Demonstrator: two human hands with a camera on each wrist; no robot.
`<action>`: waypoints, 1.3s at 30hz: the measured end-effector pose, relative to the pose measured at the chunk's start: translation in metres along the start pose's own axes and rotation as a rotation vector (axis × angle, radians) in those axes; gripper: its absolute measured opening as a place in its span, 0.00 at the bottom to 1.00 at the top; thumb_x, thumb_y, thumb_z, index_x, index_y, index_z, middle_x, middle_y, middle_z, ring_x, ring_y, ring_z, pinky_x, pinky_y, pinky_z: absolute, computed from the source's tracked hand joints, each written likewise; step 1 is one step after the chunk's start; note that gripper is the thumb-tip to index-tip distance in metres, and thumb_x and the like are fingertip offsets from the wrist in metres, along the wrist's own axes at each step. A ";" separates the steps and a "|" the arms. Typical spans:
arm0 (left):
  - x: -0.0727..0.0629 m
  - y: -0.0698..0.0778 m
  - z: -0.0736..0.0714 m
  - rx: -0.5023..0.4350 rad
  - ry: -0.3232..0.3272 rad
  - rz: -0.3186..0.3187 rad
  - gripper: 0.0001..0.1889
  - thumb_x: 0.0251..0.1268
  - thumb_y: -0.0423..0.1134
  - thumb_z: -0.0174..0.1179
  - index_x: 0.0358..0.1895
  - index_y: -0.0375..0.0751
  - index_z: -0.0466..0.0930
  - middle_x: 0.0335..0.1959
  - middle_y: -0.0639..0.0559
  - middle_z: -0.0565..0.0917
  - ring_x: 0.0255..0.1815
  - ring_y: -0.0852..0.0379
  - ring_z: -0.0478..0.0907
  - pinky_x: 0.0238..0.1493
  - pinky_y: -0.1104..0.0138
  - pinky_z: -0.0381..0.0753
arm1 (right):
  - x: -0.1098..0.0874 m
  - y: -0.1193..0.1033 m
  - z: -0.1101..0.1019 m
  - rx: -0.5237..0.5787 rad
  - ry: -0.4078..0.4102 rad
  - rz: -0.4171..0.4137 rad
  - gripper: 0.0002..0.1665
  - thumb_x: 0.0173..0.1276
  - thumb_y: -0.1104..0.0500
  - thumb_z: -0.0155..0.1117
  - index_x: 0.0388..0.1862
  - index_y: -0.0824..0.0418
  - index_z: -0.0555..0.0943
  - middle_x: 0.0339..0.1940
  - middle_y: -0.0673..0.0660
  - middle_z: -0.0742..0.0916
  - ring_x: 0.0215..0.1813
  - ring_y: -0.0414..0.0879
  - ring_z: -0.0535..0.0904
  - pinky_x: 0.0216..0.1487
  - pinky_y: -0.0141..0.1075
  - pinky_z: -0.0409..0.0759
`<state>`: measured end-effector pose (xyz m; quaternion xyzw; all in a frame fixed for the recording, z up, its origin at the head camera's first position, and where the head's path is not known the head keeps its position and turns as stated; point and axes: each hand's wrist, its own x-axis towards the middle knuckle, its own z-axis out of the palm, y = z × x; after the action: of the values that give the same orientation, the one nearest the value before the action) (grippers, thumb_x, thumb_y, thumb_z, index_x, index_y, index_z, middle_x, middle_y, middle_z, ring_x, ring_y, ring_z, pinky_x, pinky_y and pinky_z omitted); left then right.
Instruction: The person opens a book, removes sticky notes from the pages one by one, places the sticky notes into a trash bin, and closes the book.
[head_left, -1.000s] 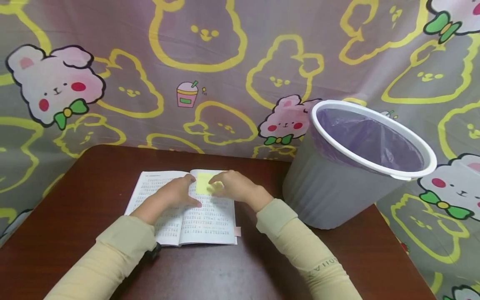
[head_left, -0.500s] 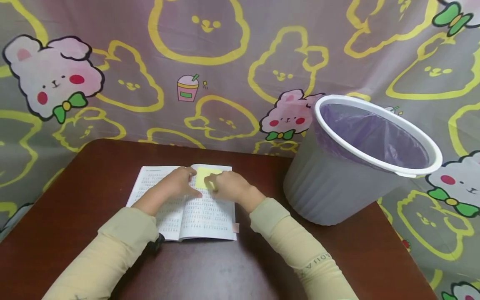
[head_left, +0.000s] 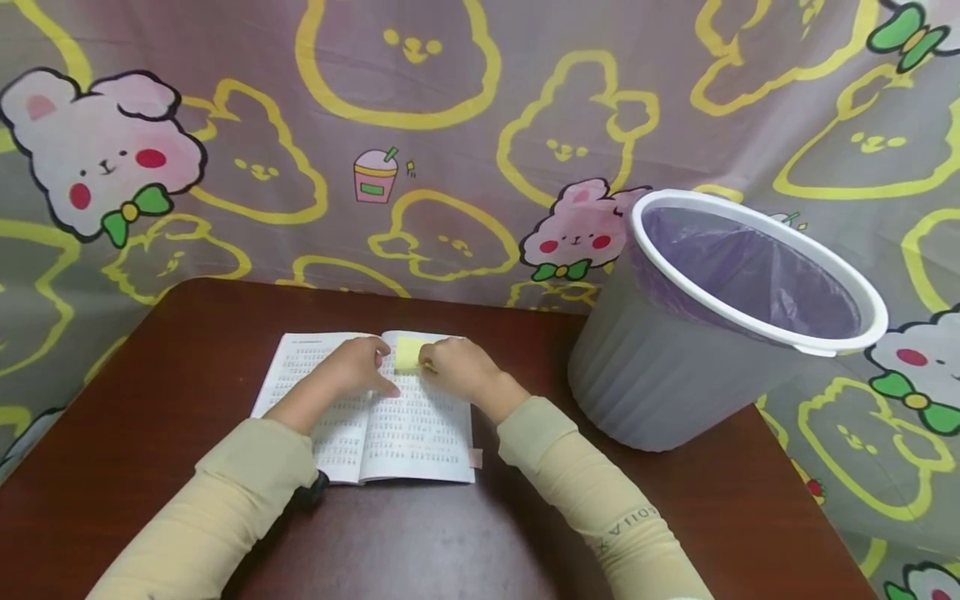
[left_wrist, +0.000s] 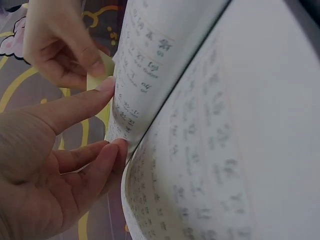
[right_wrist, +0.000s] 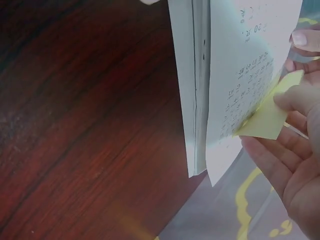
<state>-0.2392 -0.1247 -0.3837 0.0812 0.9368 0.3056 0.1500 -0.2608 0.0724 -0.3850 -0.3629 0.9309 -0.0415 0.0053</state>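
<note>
An open book [head_left: 416, 437] with printed pages lies on the table. On the upper part of its right page is a yellow sticky note [head_left: 407, 353]. My right hand [head_left: 463, 367] pinches this note between thumb and fingers; in the right wrist view the note [right_wrist: 265, 122] stands up from the page, its far edge still near the paper. My left hand [head_left: 351, 367] rests over the middle of the book. Its thumb and fingertips touch the page in the left wrist view, spread apart, the left hand [left_wrist: 55, 160] gripping nothing.
A grey trash bin [head_left: 652, 367] with a white rim and purple liner stands to the right of the book. A pink tab [head_left: 476, 457] sticks out at the book's right edge. Behind the brown table [head_left: 210, 333] hangs a patterned curtain [head_left: 450, 167].
My right hand has closed its fingers on the sticky note, whose lower edge now lifts from the page. My left hand has stayed almost in place. The head view has tilted slightly down.
</note>
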 end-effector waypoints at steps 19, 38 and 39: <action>-0.001 0.002 0.009 0.017 0.027 -0.004 0.42 0.52 0.40 0.80 0.67 0.20 0.71 0.47 0.35 0.83 0.47 0.43 0.80 0.53 0.50 0.80 | -0.006 0.012 0.000 0.158 0.192 0.202 0.07 0.72 0.62 0.69 0.46 0.62 0.88 0.40 0.55 0.89 0.37 0.46 0.83 0.41 0.37 0.84; 0.000 0.006 0.006 0.035 0.044 -0.018 0.43 0.51 0.40 0.80 0.67 0.20 0.71 0.50 0.34 0.83 0.50 0.41 0.80 0.58 0.49 0.79 | -0.007 0.023 -0.005 0.199 0.214 0.298 0.09 0.73 0.59 0.69 0.47 0.62 0.87 0.40 0.56 0.90 0.35 0.46 0.82 0.38 0.37 0.83; 0.000 0.006 0.006 0.036 0.044 -0.021 0.43 0.51 0.40 0.80 0.67 0.20 0.71 0.50 0.34 0.83 0.50 0.41 0.80 0.58 0.49 0.79 | -0.007 0.024 -0.006 0.203 0.214 0.304 0.09 0.73 0.59 0.69 0.47 0.62 0.87 0.40 0.56 0.90 0.35 0.46 0.82 0.38 0.37 0.83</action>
<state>-0.2368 -0.1169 -0.3843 0.0674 0.9460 0.2887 0.1308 -0.2714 0.0951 -0.3815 -0.2095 0.9612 -0.1721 -0.0508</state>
